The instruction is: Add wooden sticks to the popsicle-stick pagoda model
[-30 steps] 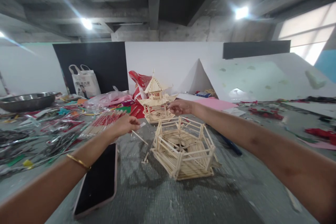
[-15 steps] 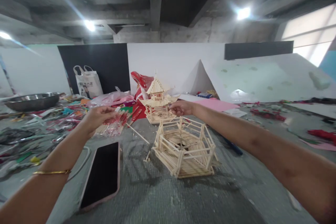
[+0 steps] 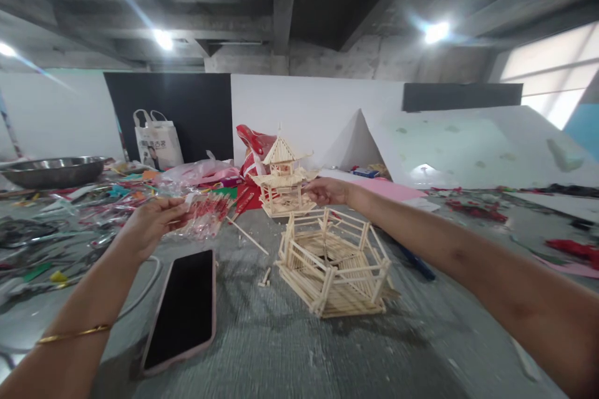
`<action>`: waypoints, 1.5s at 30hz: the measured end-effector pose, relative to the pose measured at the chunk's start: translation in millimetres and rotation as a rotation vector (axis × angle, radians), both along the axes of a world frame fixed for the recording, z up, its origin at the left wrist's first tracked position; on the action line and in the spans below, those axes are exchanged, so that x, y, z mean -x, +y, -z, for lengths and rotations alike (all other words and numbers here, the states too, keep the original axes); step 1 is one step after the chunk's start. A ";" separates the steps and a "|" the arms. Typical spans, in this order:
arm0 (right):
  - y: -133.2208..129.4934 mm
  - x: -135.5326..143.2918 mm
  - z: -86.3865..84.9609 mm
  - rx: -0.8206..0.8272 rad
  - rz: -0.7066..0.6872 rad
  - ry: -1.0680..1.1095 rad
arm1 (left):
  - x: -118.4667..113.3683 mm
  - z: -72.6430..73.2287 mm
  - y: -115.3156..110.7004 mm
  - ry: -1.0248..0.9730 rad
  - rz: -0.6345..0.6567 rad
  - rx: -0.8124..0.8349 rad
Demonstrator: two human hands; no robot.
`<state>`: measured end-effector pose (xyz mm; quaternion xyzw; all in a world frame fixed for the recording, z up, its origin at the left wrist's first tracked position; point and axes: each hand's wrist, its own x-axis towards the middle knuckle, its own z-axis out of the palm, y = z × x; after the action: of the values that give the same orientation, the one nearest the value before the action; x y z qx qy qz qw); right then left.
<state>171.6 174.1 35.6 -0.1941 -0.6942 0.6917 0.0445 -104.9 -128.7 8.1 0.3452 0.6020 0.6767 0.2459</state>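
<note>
My left hand [image 3: 152, 224] is closed, its thumb and fingertips pinching the near edge of a clear plastic packet of thin sticks [image 3: 206, 212] with red marks. Reaching forward, my right hand [image 3: 327, 191] has its fingers curled at the right side of a small stick-built pagoda model [image 3: 281, 182]; what the fingertips hold, if anything, is hidden. In front of that hand stands a six-sided stick base with railings [image 3: 332, 287], touched by neither hand. A single loose stick [image 3: 248, 235] and some tiny stick offcuts [image 3: 265, 278] lie left of the base.
A phone [image 3: 182, 312] lies face up near my left forearm. Plastic wrappers and scraps cover the left side, with a metal basin [image 3: 53, 173] behind. A white bag [image 3: 158, 144] stands at the back. A dark blue pen-like object [image 3: 416, 262] lies right of the base.
My left hand has drawn left and slightly down toward the packet's left edge. My right hand stays beside the pagoda. The whole view has shifted slightly.
</note>
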 end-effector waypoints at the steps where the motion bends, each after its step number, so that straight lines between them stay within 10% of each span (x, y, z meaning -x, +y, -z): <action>1: -0.1 0.3 0.0 -0.005 0.007 0.004 | 2.7 1.5 -0.5 -0.019 0.002 -0.009; 45: -3.2 -3.2 2.1 -0.039 -0.033 0.003 | 7.5 17.0 5.5 -0.102 0.049 0.022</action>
<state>174.8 171.0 33.5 -0.1806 -0.7106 0.6789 0.0377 -112.4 -123.2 -8.8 0.3220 0.5875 0.6805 0.2967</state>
